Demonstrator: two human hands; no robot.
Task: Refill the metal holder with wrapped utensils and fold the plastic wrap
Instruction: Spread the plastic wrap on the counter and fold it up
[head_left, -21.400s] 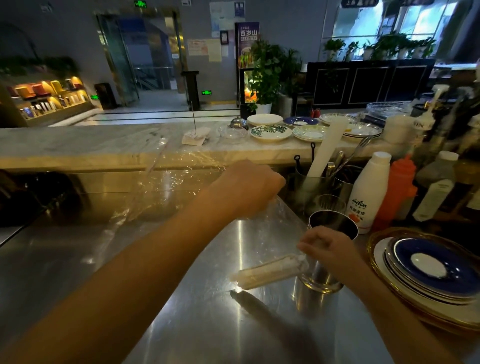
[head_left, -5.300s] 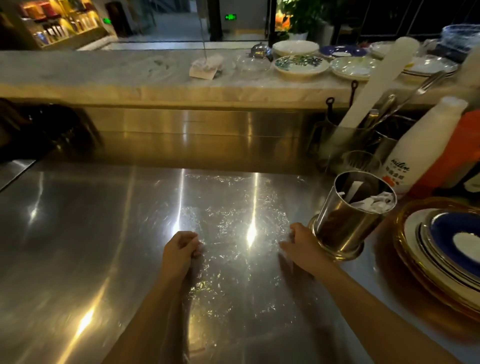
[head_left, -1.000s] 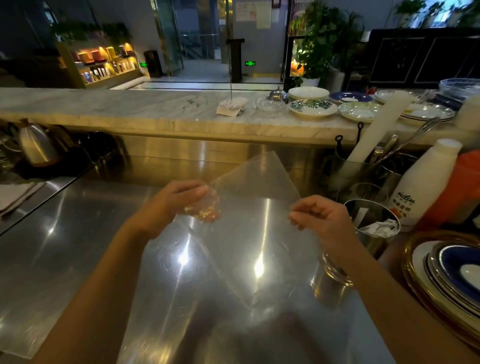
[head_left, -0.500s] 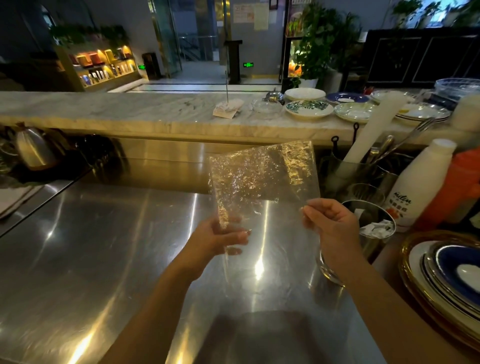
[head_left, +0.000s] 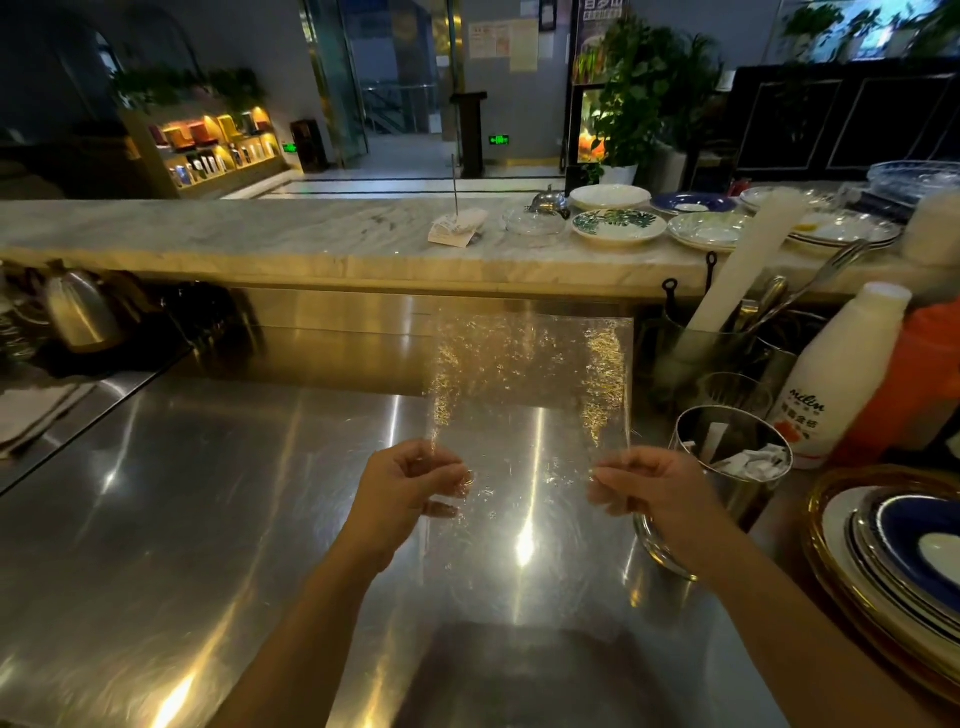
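Clear plastic wrap (head_left: 524, 415), crinkled and glinting, held upright in the air above the steel worktop (head_left: 182, 519), apparently doubled over already. Pinched at its left edge by the left hand (head_left: 410, 488) and at its right edge by the right hand (head_left: 654, 493), each grip narrow, thumb against fingertips on the film, about midway up its height, so that the top half stands free above the hands and the lower half hangs below. Just beside the right hand, the metal holder (head_left: 727, 467) on the worktop, wrapped utensils (head_left: 748, 460) showing inside its rim, so refilling looks done and folding is the step in hand. Likely trouble from here: thin film clinging to itself or folding crooked if one pinch slips or the hands come together unevenly; free top half flopping forward; right elbow knocking the holder, close by. Further right, a white bottle (head_left: 841, 374) and stacked plates (head_left: 893, 561).
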